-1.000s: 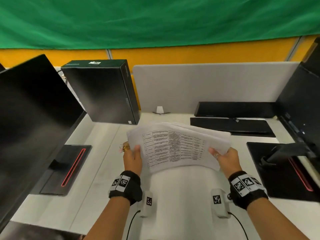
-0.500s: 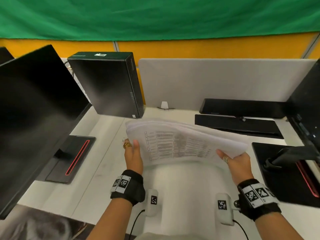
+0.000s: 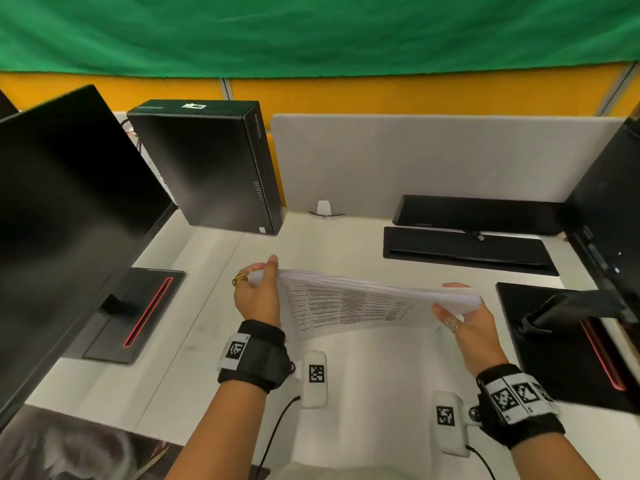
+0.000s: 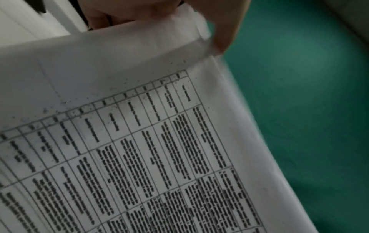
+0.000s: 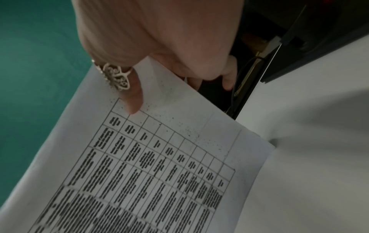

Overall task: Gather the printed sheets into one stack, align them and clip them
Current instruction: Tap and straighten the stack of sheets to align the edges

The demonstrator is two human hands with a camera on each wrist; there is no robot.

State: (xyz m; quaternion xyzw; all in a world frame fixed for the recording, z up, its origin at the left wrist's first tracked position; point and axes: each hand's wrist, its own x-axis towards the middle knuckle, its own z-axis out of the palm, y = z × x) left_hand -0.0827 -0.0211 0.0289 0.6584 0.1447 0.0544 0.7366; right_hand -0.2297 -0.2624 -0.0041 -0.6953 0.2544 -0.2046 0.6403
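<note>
Sheets (image 3: 349, 306) between both hands' curled fingers (image 5: 133, 97)

We are in an office cubicle: a white desk (image 3: 214, 327), dark monitors (image 3: 69, 216), a desktop computer tower (image 3: 207, 168), a keyboard (image 3: 464, 251) and grey partition panels (image 3: 433, 157).

Our white desk (image 3: 214, 341): black computer tower (image 3: 207, 168), two monitor bases (image 3: 128, 317) (image 3: 561, 344), keyboard (image 3: 464, 251), grey divider (image 3: 433, 161).

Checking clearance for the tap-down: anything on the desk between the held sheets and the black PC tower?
Nothing: in the head view only bare white desk lies between the sheets and the PC tower.
</note>
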